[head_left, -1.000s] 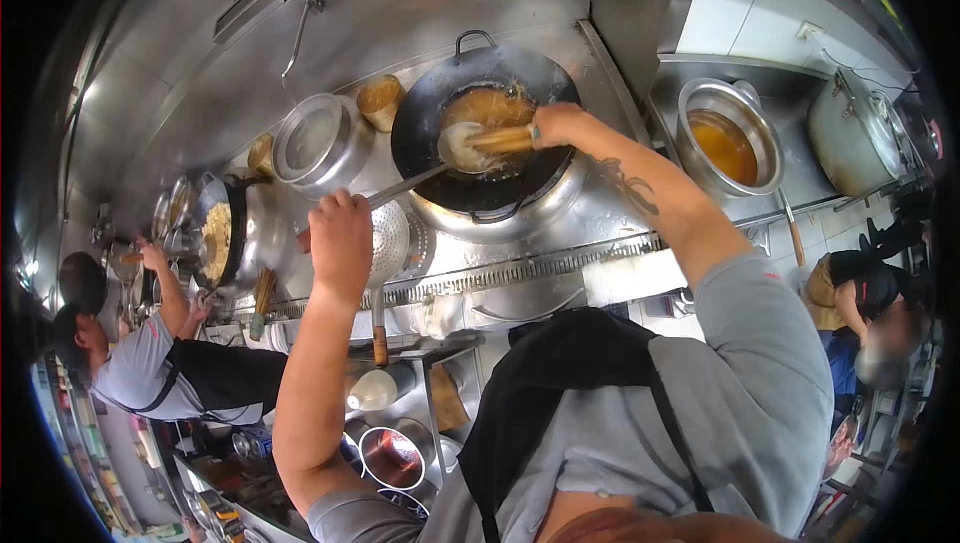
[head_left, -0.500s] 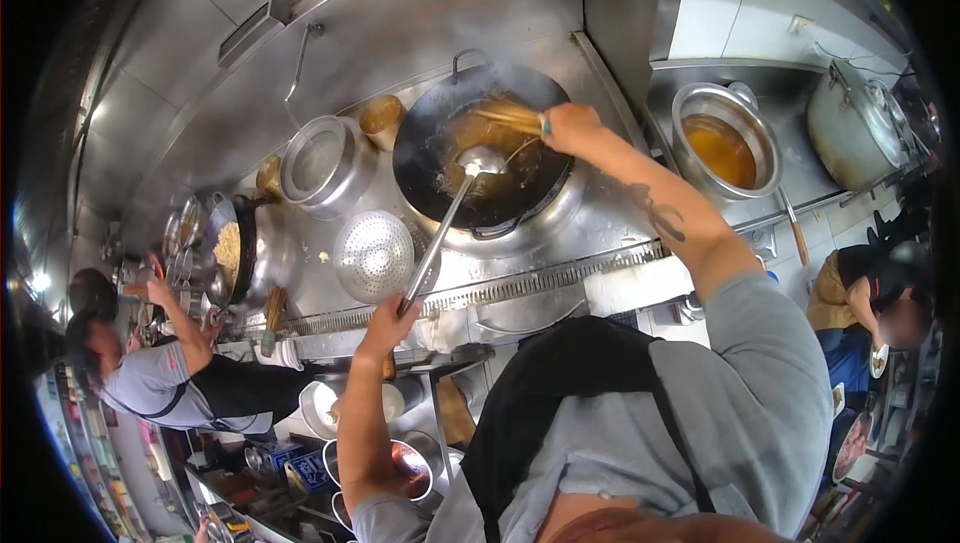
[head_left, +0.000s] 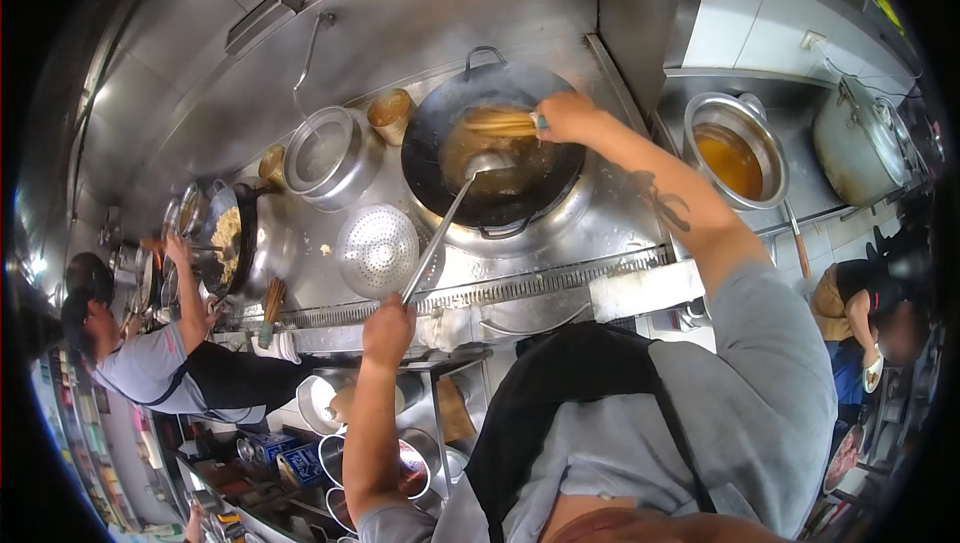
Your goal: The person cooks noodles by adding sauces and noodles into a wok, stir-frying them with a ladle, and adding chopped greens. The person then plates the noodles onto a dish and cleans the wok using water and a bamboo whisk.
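Note:
My left hand (head_left: pixel 389 328) is closed round the handle of a long metal ladle (head_left: pixel 446 228). The ladle's bowl rests in brownish liquid inside a large black wok (head_left: pixel 420 168). A bamboo brush (head_left: pixel 502 123) is gripped in my right hand (head_left: pixel 568 119), its bristles over the liquid near the wok's centre. The wok sits on a round steel burner ring, its loop handles at the back and front. Below and left of the wok lies a perforated strainer (head_left: pixel 378 251), its handle partly hidden behind my left hand.
Left of the wok stand a steel pot (head_left: pixel 322 158) and a tin (head_left: pixel 390 117). A pot of amber liquid (head_left: pixel 736 161) and a lidded pot (head_left: pixel 850 148) are on the right. A co-worker (head_left: pixel 165 373) works at another wok on the left; another person (head_left: pixel 852 313) is at right.
The ladle has swung from lying sideways to pointing down toward me, and my left hand has moved lower, off the strainer. The brush has shifted within the wok.

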Demonstrator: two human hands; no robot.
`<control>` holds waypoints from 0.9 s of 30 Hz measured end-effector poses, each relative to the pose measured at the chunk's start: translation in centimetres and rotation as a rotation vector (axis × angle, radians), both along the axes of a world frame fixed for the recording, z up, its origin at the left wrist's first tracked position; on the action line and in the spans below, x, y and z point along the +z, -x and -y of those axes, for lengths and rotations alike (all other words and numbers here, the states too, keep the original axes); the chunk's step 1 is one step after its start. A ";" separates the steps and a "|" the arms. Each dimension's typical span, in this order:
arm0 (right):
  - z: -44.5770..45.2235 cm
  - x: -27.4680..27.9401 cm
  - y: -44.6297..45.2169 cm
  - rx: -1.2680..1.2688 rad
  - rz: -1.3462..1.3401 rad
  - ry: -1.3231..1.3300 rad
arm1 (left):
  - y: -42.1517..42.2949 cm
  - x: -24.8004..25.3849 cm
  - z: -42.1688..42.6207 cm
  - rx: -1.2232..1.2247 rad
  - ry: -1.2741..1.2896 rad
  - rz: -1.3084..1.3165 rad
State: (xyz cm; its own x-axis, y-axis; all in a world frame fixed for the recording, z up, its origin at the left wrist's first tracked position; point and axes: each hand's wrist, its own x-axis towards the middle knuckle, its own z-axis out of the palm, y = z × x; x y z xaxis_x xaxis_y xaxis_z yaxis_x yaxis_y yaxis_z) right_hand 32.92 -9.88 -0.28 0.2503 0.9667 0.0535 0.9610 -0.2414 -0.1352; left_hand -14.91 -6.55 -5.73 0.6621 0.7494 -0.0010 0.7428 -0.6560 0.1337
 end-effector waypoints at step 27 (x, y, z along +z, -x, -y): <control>24.4 3.1 -2.7 -0.433 -1.443 -0.858 | -23.9 -4.8 12.1 -0.353 0.442 0.562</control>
State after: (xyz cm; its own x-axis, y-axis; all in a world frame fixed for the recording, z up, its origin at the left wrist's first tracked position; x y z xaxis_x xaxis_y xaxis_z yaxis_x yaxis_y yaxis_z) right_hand 35.59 -34.33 2.79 0.7681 0.6403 -0.0079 -0.1491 0.1669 -0.9746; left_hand 8.94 -18.61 -10.48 0.8498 0.5038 0.1552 0.2452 -0.6383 0.7297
